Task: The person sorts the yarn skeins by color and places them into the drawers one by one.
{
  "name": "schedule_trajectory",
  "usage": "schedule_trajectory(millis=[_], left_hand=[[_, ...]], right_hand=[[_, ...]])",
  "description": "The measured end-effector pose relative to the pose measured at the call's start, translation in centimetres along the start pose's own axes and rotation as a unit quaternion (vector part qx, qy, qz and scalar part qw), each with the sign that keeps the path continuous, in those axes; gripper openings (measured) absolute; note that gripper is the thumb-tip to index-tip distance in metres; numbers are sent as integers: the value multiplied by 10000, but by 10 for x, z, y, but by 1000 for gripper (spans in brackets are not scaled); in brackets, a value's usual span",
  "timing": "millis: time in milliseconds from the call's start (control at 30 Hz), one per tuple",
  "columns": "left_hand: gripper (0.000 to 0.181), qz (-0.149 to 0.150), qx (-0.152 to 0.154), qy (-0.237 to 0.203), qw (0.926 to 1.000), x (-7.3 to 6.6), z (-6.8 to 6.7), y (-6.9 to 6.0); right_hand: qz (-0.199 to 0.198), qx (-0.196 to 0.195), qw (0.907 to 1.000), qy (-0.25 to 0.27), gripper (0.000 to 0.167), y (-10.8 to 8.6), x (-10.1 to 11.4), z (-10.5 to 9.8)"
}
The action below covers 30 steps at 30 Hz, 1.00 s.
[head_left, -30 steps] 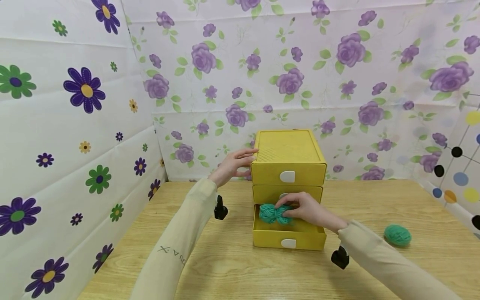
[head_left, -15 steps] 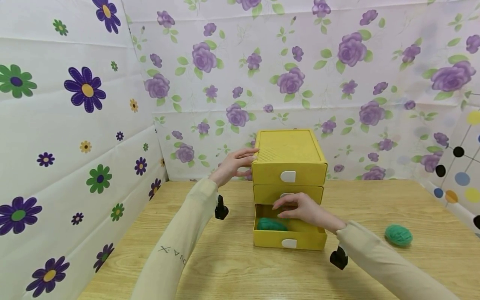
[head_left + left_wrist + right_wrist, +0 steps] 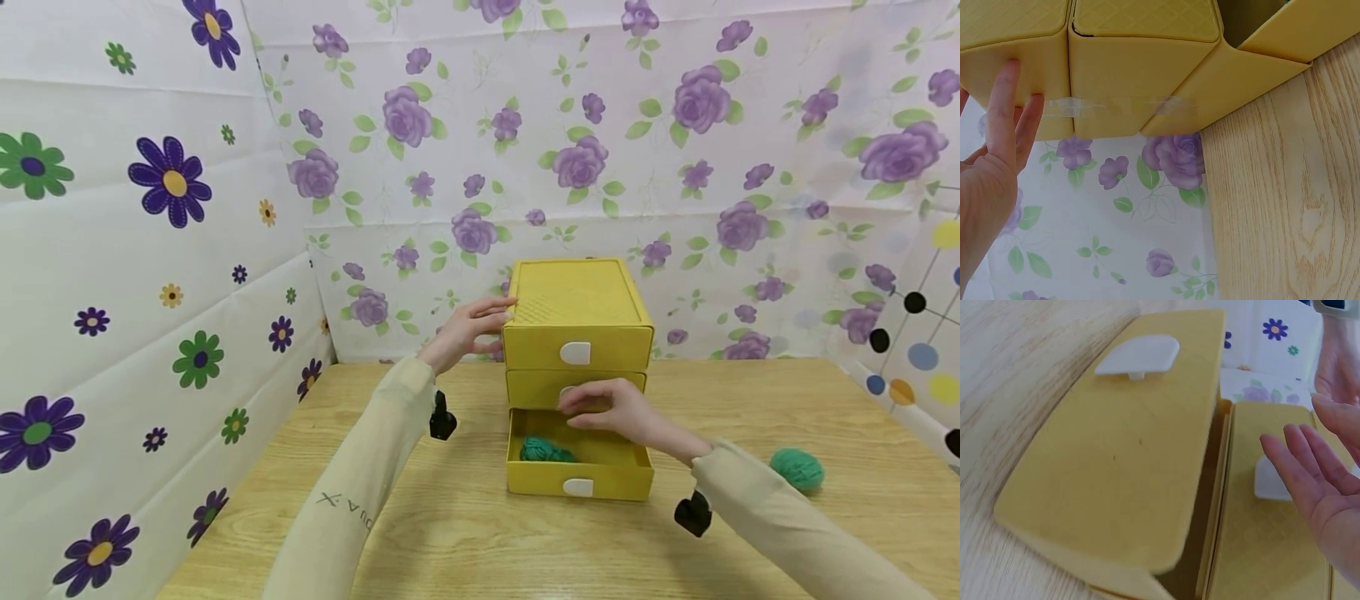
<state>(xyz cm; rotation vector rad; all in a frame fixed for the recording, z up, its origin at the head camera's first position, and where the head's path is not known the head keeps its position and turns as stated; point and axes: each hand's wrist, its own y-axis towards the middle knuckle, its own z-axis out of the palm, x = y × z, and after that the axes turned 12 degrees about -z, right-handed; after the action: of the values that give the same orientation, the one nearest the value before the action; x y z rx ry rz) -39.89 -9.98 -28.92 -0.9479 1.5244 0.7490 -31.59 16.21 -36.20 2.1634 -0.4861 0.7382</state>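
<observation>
A yellow cabinet [image 3: 576, 292] with three stacked drawers stands on the table, its bottom drawer [image 3: 540, 479] pulled out. Inside that drawer, towards the left, lies a skein of green yarn [image 3: 543, 450]. My left hand [image 3: 467, 333] rests with extended fingers against the cabinet's upper left side; the left wrist view shows its fingertips touching the yellow wall [image 3: 1035, 69]. Above the drawer hovers my right hand [image 3: 618, 408], fingers relaxed and holding nothing. In the right wrist view this hand [image 3: 1325, 481] is beside the middle drawer's white handle [image 3: 1270, 479]. The yarn is hidden there.
A second ball of green yarn [image 3: 797, 469] sits on the wooden table [image 3: 450, 533] to the right. White handles [image 3: 577, 487] stick out from the drawer fronts. Flowered cloth [image 3: 420, 183] hangs behind the table and along the left side.
My right hand has released the green yarn, which dropped into the bottom drawer, and has then shifted slightly up and right. The left hand has stayed on the cabinet.
</observation>
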Motion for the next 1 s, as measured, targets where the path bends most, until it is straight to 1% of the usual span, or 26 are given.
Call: schedule_trajectory(millis=[67,133,233,333,467,667,800,900,1000], left_hand=[[39,0,1,-20,10000,1,0,0],[39,15,-13,-12,10000,1,0,0],[38,15,-56,-13,10000,1,-1,0],[39,18,-27,-11,10000,1,-1,0],[40,13,6,-12,10000,2,0,0],[39,-18,-12,-22,10000,1,0,0],[39,-29,1,-11,10000,1,0,0],[40,-10,9,4,10000,0,-1,-1],[40,7,-3,28,10000,-1,0,-1]], right_hand=[[91,-83,9998,170,25,-4,1,-4],[248,-155,9985,454,26,-9,2,-9],[481,-236,9941,946,28,-15,4,-15],[552,-274,9911,1180,29,-21,5,-21],[465,-257,9918,1162,28,-31,7,-31],[340,-274,9963,735,24,-44,15,-44],[372,-324,9967,639,23,-53,21,-55],[301,-361,9971,598,25,-59,22,-65],[292,-432,9977,422,30,-67,23,-73]])
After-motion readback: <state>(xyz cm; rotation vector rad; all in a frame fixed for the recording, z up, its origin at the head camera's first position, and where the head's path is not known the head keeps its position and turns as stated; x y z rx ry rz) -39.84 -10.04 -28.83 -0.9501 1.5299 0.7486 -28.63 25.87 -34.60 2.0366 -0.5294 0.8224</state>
